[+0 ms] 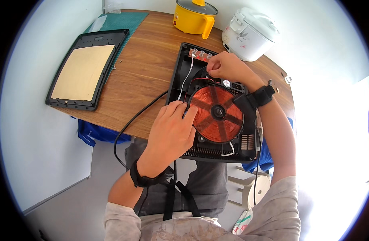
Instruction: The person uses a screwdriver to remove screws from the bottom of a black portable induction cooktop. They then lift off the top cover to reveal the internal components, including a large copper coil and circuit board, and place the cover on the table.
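The opened black base of an induction cooker [177,76] sits at the table's front edge, tilted a little. A round copper coil [208,102] with dark spokes and a black hub fills its middle. My left hand [168,130] lies at the coil's left rim, fingers bent and drawn together; what is between them is hidden. My right hand [230,71] is closed in a pinch above the far part of the base, near a small red circuit board [196,57]. Whatever its fingertips hold is too small to tell. A white cable [187,76] runs from that board toward my left hand.
A black cover panel [122,40] with a tan sheet [83,72] lies left, partly on a green cutting mat [132,18]. A yellow pot [190,20] and white rice cooker [248,36] stand at the back. A black power cord [130,122] loops off the front edge.
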Action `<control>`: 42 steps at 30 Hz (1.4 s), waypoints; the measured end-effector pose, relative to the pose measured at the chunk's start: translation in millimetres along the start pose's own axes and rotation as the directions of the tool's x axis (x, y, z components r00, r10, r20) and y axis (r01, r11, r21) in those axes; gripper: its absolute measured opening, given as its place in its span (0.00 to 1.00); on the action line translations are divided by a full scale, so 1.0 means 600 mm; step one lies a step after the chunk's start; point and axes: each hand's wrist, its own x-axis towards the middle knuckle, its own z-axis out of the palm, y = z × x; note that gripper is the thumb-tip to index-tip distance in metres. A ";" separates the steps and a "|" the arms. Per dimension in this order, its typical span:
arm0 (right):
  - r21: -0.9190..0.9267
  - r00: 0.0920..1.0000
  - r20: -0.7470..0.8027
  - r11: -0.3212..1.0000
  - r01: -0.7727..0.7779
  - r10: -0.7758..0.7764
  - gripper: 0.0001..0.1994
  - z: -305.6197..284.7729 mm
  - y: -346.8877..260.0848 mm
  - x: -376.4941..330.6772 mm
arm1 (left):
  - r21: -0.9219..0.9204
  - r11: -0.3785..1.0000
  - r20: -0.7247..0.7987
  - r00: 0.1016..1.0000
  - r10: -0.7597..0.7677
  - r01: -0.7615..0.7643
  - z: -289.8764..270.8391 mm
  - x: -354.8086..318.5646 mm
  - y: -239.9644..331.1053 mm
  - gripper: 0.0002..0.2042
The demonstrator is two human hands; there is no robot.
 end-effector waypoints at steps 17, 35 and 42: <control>-0.224 0.983 0.133 0.962 0.156 -0.128 0.05 0.012 -0.021 0.023 | 0.006 1.000 -0.004 1.000 0.006 -0.006 0.001 -0.002 -0.002 0.18; -0.232 0.995 0.011 0.968 0.100 -0.101 0.07 0.024 -0.015 0.002 | -0.012 1.000 -0.017 1.000 0.010 -0.010 0.005 -0.003 -0.007 0.18; -0.268 0.956 0.146 0.920 0.287 -0.256 0.04 0.004 -0.021 0.012 | -0.002 1.000 -0.011 1.000 0.012 -0.012 0.004 -0.003 -0.004 0.19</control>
